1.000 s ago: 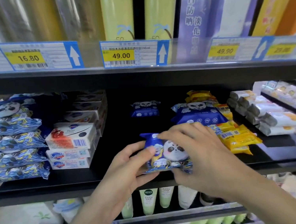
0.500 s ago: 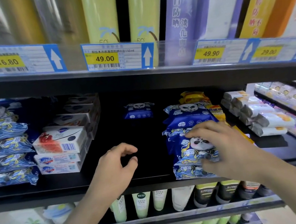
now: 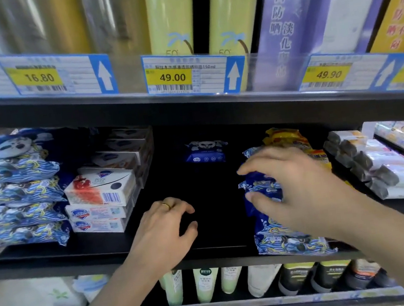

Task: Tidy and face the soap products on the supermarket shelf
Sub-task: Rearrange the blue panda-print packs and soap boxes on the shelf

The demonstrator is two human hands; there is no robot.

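On the black shelf (image 3: 218, 231) a stack of blue panda soap packs (image 3: 287, 242) stands at the front right. My right hand (image 3: 303, 190) lies over its top pack (image 3: 260, 183), fingers spread, with thumb and forefinger at the pack's left edge. My left hand (image 3: 164, 226), wearing a ring, hovers low over the bare shelf left of the stack, with its fingers loosely curled and nothing in it. A lone blue panda pack (image 3: 206, 152) sits at the back of the gap. White boxed soaps (image 3: 99, 191) are stacked to the left.
More blue panda packs (image 3: 15, 193) are piled at the far left. Yellow packs (image 3: 285, 137) lie behind the right stack, with white wrapped bars (image 3: 381, 168) further right. Price tags (image 3: 171, 77) line the shelf above. Tubes (image 3: 204, 283) stand on the shelf below.
Both hands held a panda pack at the shelf's front middle. My right hand carried it onto the right stack and stays on it. My left hand let go and hangs over the bare shelf.
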